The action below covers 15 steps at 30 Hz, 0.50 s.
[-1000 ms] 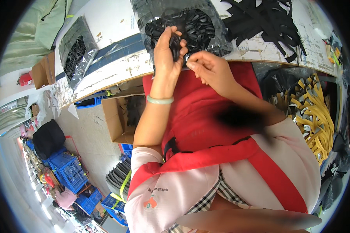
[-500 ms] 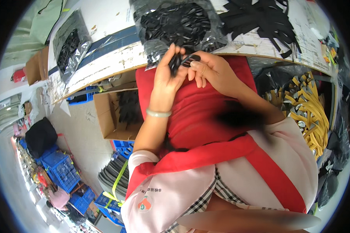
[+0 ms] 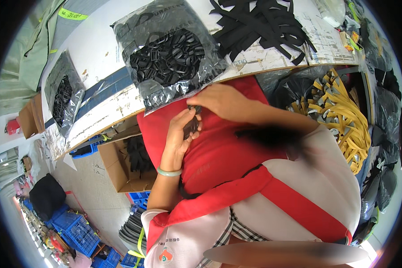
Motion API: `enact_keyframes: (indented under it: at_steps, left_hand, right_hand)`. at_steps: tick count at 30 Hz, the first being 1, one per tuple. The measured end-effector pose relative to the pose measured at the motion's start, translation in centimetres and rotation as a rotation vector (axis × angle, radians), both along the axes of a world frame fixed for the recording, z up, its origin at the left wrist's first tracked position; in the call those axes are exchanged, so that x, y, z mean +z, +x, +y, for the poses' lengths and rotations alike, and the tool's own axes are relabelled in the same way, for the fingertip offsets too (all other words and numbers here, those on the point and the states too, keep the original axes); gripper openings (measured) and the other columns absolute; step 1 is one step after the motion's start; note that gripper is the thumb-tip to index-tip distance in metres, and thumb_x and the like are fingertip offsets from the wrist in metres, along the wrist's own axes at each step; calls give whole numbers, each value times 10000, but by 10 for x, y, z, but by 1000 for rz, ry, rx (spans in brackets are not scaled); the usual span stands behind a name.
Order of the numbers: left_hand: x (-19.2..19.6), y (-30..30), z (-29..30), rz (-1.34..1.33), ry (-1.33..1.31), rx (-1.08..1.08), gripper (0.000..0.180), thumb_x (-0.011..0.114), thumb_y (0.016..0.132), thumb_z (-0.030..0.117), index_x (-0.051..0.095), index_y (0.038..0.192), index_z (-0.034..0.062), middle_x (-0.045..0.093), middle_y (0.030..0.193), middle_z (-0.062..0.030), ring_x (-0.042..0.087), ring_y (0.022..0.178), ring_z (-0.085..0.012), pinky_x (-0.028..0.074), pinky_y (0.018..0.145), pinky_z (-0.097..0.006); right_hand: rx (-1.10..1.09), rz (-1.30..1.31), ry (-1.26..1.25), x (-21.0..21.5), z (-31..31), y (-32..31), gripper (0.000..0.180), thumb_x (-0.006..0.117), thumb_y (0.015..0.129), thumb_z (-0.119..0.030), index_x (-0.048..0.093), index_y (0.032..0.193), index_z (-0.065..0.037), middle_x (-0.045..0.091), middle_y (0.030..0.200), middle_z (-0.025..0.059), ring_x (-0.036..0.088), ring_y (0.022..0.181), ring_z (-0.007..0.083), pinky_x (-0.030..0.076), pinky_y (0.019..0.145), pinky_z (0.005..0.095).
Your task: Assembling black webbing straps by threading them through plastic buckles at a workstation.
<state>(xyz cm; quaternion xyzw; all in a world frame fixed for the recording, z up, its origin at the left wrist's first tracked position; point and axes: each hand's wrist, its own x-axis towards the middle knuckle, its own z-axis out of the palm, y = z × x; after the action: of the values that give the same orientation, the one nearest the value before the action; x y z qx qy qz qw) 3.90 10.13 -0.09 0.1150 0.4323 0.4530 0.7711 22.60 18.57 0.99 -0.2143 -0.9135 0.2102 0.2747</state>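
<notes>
Over the red apron (image 3: 205,147), just below the table edge, my two hands meet. My left hand (image 3: 179,131) is closed around small black plastic buckles (image 3: 192,126), mostly covered by its curled fingers. My right hand (image 3: 216,102) pinches a black piece at the left fingertips; its back faces up and hides most of the piece. Just beyond the hands, an open-looking clear plastic bag (image 3: 125,47) lies on the table, full of black plastic buckles (image 3: 169,58). Black webbing strips (image 3: 259,29) are heaped to the right of it.
The worn white table (image 3: 98,58) spans the far side. A smaller bag of black parts (image 3: 63,96) lies at its left end. Yellow strips (image 3: 350,127) hang in a bundle at right. Below the table at left stand a cardboard box (image 3: 114,167) and blue crates (image 3: 78,234).
Both hands have come down from the bag's near edge to over the apron. My right hand has turned back-up over the left fingertips. The whole view has shifted.
</notes>
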Motion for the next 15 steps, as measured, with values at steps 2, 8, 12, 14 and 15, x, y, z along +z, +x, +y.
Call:
enact_keyframes:
  at_steps: [2, 8, 12, 14, 15]
  left_hand:
    - [-3, -2, 0, -8, 50, -8, 233, 579, 926, 230, 575, 918, -3, 587, 788, -76, 552, 584, -144, 367, 409, -208]
    - [-7, -2, 1, -13, 111, -93, 222, 572, 935, 234, 592, 936, 13, 602, 786, -64, 555, 603, -152, 362, 394, -203]
    - [1, 3, 3, 119, 132, -66, 213, 602, 920, 200, 635, 887, -9, 621, 736, -78, 557, 542, -137, 361, 377, -206]
    - [5, 0, 3, 306, 124, 33, 181, 617, 908, 167, 643, 922, -11, 640, 760, -86, 573, 546, -130, 379, 380, -209]
    - [5, -2, 3, 321, 133, 50, 167, 611, 910, 152, 649, 930, -9, 645, 762, -83, 573, 538, -121, 393, 384, -211]
  right_hand:
    - [-112, -148, 5, 21, 37, 4, 284, 540, 881, -133, 609, 1153, -96, 646, 993, 108, 609, 885, 277, 467, 806, 372]
    - [-640, 18, 767, -1, 207, 37, 285, 587, 899, -204, 591, 1155, -78, 658, 799, 102, 625, 692, 246, 510, 649, 334]
    - [-708, -569, 517, -22, 247, 41, 195, 594, 821, -186, 657, 729, -26, 661, 831, 149, 632, 839, 315, 495, 738, 415]
    - [-607, -157, 319, 7, 216, 26, 196, 597, 833, -194, 664, 763, -23, 657, 818, 151, 633, 790, 326, 493, 695, 425]
    - [-607, -108, 235, 14, 205, 22, 204, 599, 840, -206, 671, 784, -23, 644, 799, 166, 619, 733, 357, 483, 650, 441]
